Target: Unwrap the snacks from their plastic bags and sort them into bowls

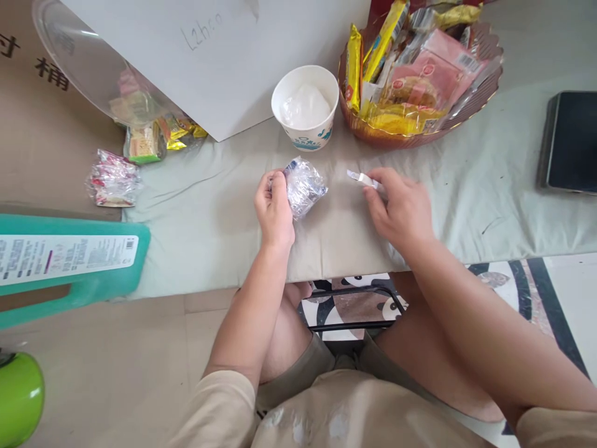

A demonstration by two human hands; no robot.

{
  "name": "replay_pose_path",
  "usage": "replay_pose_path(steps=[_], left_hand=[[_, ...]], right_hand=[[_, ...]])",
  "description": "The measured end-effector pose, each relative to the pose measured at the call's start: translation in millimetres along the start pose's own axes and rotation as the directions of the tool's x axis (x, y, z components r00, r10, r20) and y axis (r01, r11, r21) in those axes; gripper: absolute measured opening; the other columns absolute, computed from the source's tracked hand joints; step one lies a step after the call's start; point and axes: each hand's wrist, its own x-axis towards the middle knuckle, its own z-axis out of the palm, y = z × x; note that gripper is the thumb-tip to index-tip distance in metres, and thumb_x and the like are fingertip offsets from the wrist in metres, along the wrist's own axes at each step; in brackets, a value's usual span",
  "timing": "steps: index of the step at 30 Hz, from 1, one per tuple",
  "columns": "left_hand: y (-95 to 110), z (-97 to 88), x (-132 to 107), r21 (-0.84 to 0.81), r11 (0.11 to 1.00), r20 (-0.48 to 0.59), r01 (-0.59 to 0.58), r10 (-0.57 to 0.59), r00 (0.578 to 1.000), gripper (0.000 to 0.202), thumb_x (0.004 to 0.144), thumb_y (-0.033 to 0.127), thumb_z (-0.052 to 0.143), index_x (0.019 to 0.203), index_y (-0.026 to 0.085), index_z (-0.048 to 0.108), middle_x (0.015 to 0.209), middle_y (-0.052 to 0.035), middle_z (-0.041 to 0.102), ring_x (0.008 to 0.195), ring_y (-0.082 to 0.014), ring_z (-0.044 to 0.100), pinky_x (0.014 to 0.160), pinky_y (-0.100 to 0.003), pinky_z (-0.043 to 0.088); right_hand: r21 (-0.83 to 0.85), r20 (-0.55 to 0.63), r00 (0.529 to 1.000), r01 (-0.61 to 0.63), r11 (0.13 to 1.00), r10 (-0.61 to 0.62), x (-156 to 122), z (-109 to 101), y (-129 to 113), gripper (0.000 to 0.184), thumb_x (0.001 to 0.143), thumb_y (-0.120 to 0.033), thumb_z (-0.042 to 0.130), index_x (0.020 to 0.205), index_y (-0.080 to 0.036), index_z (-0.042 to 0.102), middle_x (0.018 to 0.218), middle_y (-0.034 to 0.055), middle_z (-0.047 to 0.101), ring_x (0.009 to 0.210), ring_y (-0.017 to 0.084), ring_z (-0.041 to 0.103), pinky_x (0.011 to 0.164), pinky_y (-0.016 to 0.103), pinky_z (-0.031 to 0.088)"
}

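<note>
Crinkly clear plastic of a snack packet [304, 185] is pinched at one edge by the left hand [274, 208], steadying it near the front of the pale cloth [209, 205], while the right hand [401, 208] nips a white strip [361, 178] beside it, with a paper cup [305, 107] and a heaped snack bowl [396, 140] crowding close behind.

Up and left of the paper cup [305, 106], faint handwriting on the white board [224, 62] begins "L2h". Farther left, the cardboard [41, 130] bears the character 桶. The teal bottle's label [65, 256] is unreadable.
</note>
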Motion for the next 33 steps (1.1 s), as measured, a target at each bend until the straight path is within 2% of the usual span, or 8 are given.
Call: replay_pose_path(steps=[3, 6, 8, 12, 18, 22, 26, 33], left_hand=[[-1.8, 2.5, -3.2, 0.025, 0.998, 0.005, -0.049, 0.049, 0.999, 0.046, 0.093, 0.069, 0.065, 0.095, 0.023, 0.068, 0.082, 0.0010, 0.064, 0.080, -0.0130, 0.066, 0.071, -0.023, 0.052], [-3.5, 6.8, -10.1, 0.057, 0.995, 0.047, -0.082, 0.080, 0.996, 0.050, 0.091, 0.070, 0.066, 0.102, 0.022, 0.073, 0.095, -0.0023, 0.074, 0.090, -0.0157, 0.071, 0.080, -0.026, 0.056], [-4.0, 9.5, -14.8, 0.086, 0.992, 0.083, -0.093, 0.086, 0.993, 0.053, 0.092, 0.072, 0.064, 0.102, 0.022, 0.076, 0.103, -0.0048, 0.078, 0.099, -0.0190, 0.074, 0.089, -0.029, 0.058], [-0.7, 12.8, -21.4, 0.145, 0.980, 0.122, -0.133, 0.116, 0.986, 0.058, 0.096, 0.074, 0.055, 0.104, 0.022, 0.078, 0.108, -0.0071, 0.081, 0.107, -0.0224, 0.076, 0.096, -0.034, 0.059], [9.0, 14.1, -25.7, 0.204, 0.942, 0.122, -0.268, 0.247, 0.961, 0.056, 0.099, 0.070, 0.052, 0.097, 0.021, 0.081, 0.101, -0.0072, 0.083, 0.099, -0.0211, 0.078, 0.089, -0.031, 0.060], [10.2, 12.8, -23.0, 0.213, 0.939, 0.097, -0.271, 0.256, 0.962, 0.050, 0.101, 0.063, 0.054, 0.094, 0.021, 0.081, 0.098, -0.0065, 0.083, 0.096, -0.0201, 0.077, 0.086, -0.030, 0.059], [9.4, 12.9, -14.7, 0.150, 0.972, 0.024, -0.181, 0.180, 0.983, 0.047, 0.100, 0.061, 0.056, 0.091, 0.020, 0.078, 0.090, -0.0046, 0.078, 0.090, -0.0183, 0.075, 0.080, -0.028, 0.057], [18.7, 20.8, -1.1, -0.108, 0.990, -0.158, 0.094, -0.110, 0.981, 0.040, 0.100, 0.053, 0.056, 0.077, 0.021, 0.064, 0.075, -0.0001, 0.065, 0.074, -0.0145, 0.067, 0.066, -0.025, 0.054]], right_hand=[[0.254, 0.101, 0.994, -0.055, 0.966, 0.030, -5.2, 1.9, -26.5, 0.034, 0.102, -0.056, 0.052, 0.110, -0.026, 0.066, 0.071, 0.0003, 0.060, 0.062, 0.018, 0.051, 0.065, 0.035, 0.040], [0.481, 0.262, 0.957, -0.241, 0.843, 0.124, -8.1, 8.1, -47.7, 0.044, 0.101, -0.063, 0.048, 0.088, -0.024, 0.065, 0.067, -0.0008, 0.057, 0.060, 0.015, 0.050, 0.060, 0.031, 0.039], [0.556, 0.381, 0.910, -0.367, 0.746, 0.164, -8.4, 12.8, -55.8, 0.049, 0.099, -0.064, 0.048, 0.077, -0.023, 0.062, 0.068, 0.0002, 0.060, 0.059, 0.014, 0.050, 0.057, 0.030, 0.040], [0.591, 0.547, 0.824, -0.503, 0.630, 0.145, -9.8, 19.0, -61.1, 0.045, 0.095, -0.061, 0.053, 0.076, -0.021, 0.064, 0.065, -0.0004, 0.062, 0.053, 0.012, 0.048, 0.054, 0.028, 0.041], [0.561, 0.593, 0.787, -0.556, 0.613, 0.172, -13.6, 16.2, -63.4, 0.042, 0.094, -0.056, 0.056, 0.073, -0.020, 0.061, 0.061, -0.0016, 0.060, 0.050, 0.010, 0.048, 0.050, 0.025, 0.039], [0.513, 0.656, 0.732, -0.613, 0.601, 0.186, -11.7, 11.7, -65.2, 0.041, 0.096, -0.053, 0.052, 0.075, -0.019, 0.062, 0.062, -0.0025, 0.057, 0.049, 0.008, 0.048, 0.048, 0.024, 0.038], [0.473, 0.701, 0.693, -0.629, 0.617, 0.170, -12.0, 11.2, -63.7, 0.041, 0.097, -0.054, 0.051, 0.079, -0.019, 0.063, 0.064, -0.0024, 0.058, 0.051, 0.009, 0.050, 0.049, 0.023, 0.039], [0.448, 0.698, 0.705, -0.564, 0.694, 0.123, -16.5, 12.6, -58.2, 0.042, 0.098, -0.055, 0.050, 0.081, -0.020, 0.065, 0.068, -0.0012, 0.061, 0.057, 0.011, 0.053, 0.056, 0.026, 0.041]])
